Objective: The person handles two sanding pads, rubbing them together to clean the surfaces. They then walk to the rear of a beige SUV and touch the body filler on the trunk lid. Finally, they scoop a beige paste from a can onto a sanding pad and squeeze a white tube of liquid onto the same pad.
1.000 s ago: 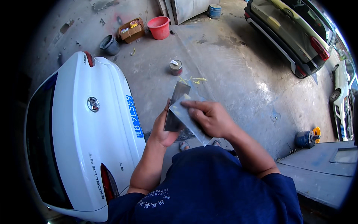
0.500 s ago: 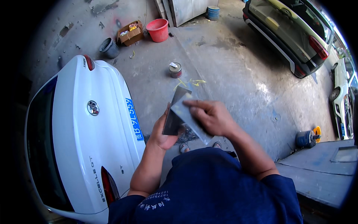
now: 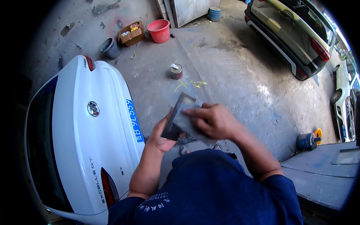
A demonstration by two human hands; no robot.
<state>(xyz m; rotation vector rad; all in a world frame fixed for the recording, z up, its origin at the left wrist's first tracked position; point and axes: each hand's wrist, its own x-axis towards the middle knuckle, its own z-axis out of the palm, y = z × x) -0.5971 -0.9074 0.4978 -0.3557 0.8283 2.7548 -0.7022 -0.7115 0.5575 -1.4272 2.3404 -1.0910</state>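
Observation:
My left hand (image 3: 160,132) is closed round the edge of a dark rectangular putty board (image 3: 171,126), held tilted in front of my chest. In my right hand (image 3: 214,120) is a thin greyish putty scraper (image 3: 183,120), blurred by motion, with the index finger stretched along it. The scraper overlaps the face of the board, and pale smears show on it. Whether the two touch all along cannot be made out. On the floor beyond the hands stands a small round tin (image 3: 176,72) with a whitish tube (image 3: 174,66) on its lid.
A white car (image 3: 112,93) stands close on my left. A red bucket (image 3: 159,32), a cardboard box (image 3: 132,36) and a dark bucket (image 3: 110,48) line the far wall. Another car (image 3: 279,35) is at the far right. A blue drum (image 3: 306,141) stands near a grey panel (image 3: 324,163).
My right hand has shifted slightly right, and the scraper has turned and slid over the board, baring more of the board's upper edge. The left hand has dropped slightly.

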